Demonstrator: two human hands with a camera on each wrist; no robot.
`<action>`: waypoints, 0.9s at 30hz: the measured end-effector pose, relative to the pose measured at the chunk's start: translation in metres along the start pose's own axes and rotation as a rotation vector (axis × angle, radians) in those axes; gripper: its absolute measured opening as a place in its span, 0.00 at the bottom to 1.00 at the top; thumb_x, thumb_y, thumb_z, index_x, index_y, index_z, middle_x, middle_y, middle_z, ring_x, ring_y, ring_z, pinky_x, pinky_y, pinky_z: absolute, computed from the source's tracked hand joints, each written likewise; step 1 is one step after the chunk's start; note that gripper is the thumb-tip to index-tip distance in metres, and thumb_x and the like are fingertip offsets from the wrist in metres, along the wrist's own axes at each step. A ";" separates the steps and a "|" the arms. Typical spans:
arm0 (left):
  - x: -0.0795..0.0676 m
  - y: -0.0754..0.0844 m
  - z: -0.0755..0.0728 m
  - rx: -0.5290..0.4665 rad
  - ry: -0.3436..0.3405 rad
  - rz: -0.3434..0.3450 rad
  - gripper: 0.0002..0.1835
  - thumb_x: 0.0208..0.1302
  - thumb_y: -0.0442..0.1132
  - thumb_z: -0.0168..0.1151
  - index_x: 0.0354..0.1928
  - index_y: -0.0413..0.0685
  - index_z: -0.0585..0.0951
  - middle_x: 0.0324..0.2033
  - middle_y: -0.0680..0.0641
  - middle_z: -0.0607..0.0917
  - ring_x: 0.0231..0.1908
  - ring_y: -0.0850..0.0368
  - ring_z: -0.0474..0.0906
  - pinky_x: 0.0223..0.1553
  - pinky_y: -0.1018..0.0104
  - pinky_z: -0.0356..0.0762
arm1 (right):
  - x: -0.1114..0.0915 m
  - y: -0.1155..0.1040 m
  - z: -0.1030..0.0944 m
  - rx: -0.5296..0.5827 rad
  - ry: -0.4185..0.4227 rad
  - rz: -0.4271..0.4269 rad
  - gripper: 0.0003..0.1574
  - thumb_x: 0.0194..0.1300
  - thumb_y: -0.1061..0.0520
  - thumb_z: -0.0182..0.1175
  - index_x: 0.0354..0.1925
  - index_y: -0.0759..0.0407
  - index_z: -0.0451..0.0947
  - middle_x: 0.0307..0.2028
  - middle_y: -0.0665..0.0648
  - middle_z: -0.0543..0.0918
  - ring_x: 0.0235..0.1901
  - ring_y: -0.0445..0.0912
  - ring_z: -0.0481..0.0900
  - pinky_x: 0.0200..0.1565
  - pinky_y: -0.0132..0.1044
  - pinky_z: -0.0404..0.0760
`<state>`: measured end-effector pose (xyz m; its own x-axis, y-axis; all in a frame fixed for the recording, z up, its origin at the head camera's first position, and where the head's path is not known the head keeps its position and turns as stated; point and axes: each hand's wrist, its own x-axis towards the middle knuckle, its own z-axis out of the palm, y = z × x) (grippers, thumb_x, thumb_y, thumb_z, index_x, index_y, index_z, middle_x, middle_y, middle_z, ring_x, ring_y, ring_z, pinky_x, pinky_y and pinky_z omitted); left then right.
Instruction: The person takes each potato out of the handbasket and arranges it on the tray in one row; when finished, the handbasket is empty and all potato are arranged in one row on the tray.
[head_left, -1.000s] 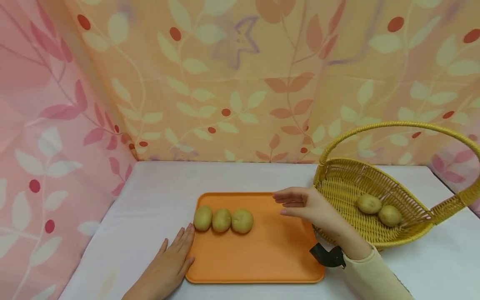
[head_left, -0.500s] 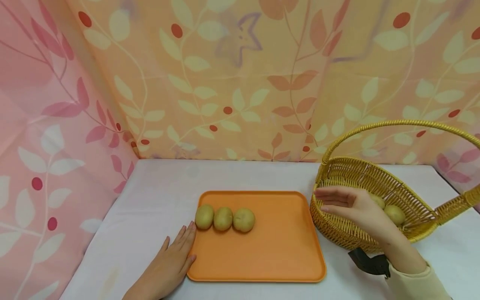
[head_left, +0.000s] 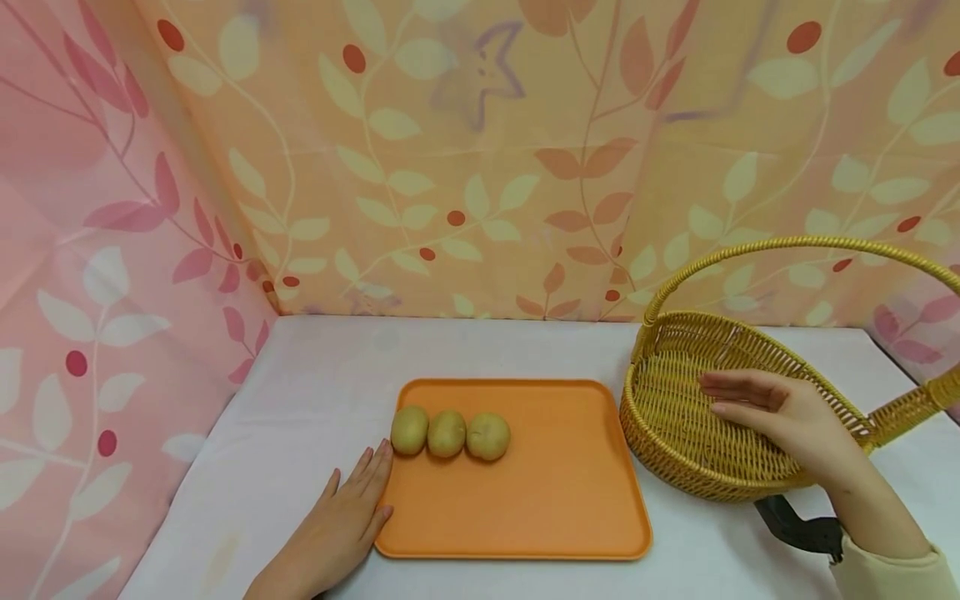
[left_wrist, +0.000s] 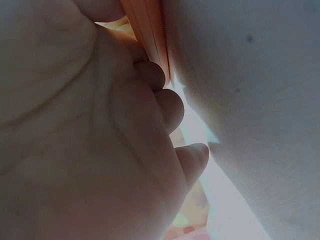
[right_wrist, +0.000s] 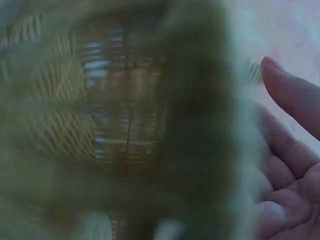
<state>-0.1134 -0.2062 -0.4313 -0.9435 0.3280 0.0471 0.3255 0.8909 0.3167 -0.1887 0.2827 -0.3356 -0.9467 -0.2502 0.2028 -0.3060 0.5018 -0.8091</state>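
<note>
Three potatoes (head_left: 447, 433) stand in a row at the upper left of an orange tray (head_left: 555, 500). My left hand (head_left: 341, 512) lies with straight fingers against the tray's left edge, the fingertips beside the leftmost potato. In the left wrist view its fingers (left_wrist: 170, 110) rest along the orange rim. My right hand (head_left: 787, 412) hovers over the yellow wicker basket (head_left: 675, 417), fingers loosely bent and nothing visible between them. It hides the spot where two potatoes lay in the basket. In the right wrist view the basket's blurred rim (right_wrist: 200, 120) partly covers the hand.
The basket stands right of the tray, its tall arched handle (head_left: 795, 243) rising above the right hand. A white cloth (head_left: 330, 358) covers the table. A patterned curtain (head_left: 450, 167) hangs behind, and a pink one (head_left: 67, 292) at the left.
My right hand has moved right, from above the tray's right side to over the basket, and now covers the two potatoes there. The left hand and tray potatoes stay put.
</note>
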 end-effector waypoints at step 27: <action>0.000 -0.001 0.001 -0.010 -0.008 -0.009 0.34 0.69 0.44 0.53 0.71 0.36 0.55 0.70 0.42 0.55 0.69 0.45 0.51 0.61 0.34 0.50 | -0.007 0.054 -0.032 0.022 0.104 0.140 0.21 0.63 0.64 0.61 0.55 0.60 0.77 0.43 0.32 0.81 0.43 0.23 0.76 0.40 0.15 0.69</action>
<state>-0.1139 -0.2064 -0.4325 -0.9459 0.3224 0.0363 0.3161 0.8907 0.3266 -0.2020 0.3381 -0.3626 -0.9856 -0.0911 0.1424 -0.1690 0.5073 -0.8450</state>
